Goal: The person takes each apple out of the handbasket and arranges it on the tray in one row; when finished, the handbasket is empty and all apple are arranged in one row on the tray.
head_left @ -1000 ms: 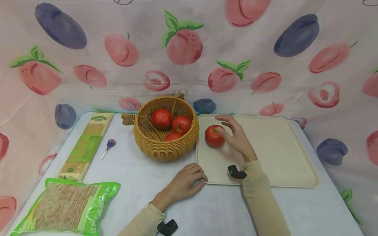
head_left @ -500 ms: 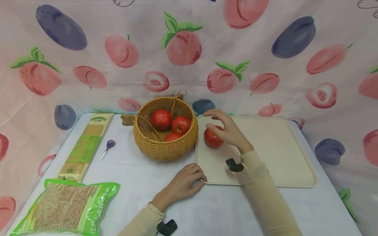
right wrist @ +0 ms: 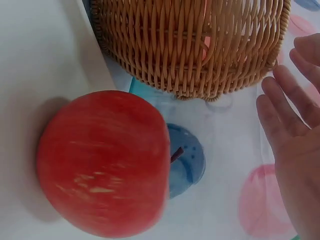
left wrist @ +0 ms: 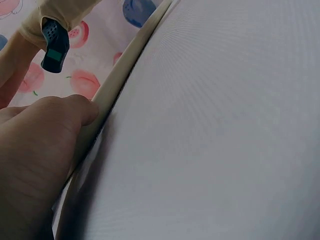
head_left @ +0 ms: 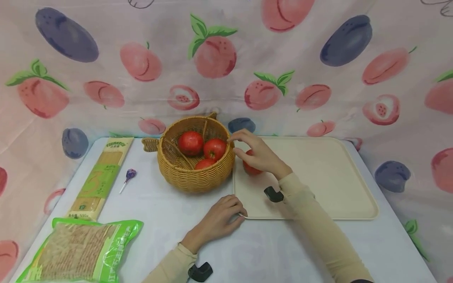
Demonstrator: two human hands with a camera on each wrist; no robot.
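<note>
My right hand (head_left: 261, 154) is raised over the left part of the cream tray (head_left: 318, 181), its fingers spread and holding nothing. Its fingertips are close to the right rim of a wicker basket (head_left: 194, 182); the head view does not settle whether they touch. Partly hidden beneath this hand, one red apple (head_left: 252, 169) sits on the tray; the right wrist view shows the same apple (right wrist: 105, 165) apart from the hand (right wrist: 300, 140). Inside the basket lie red apples (head_left: 191, 143). My left hand (head_left: 216, 220) grips the tray's front left corner, with the thumb at the rim (left wrist: 107, 95).
On the left lie a pack of noodles (head_left: 100, 179), a lollipop (head_left: 130, 174) and a green-edged plastic bag of brownish food (head_left: 79, 251). The basket has a fish-tail-shaped handle on its left. A fruit-print cloth (head_left: 212, 90) hangs behind the table.
My right hand has moved left, from beside the apple to above it and up to the basket's rim. The left hand stays at the tray corner. The view has shifted slightly.
</note>
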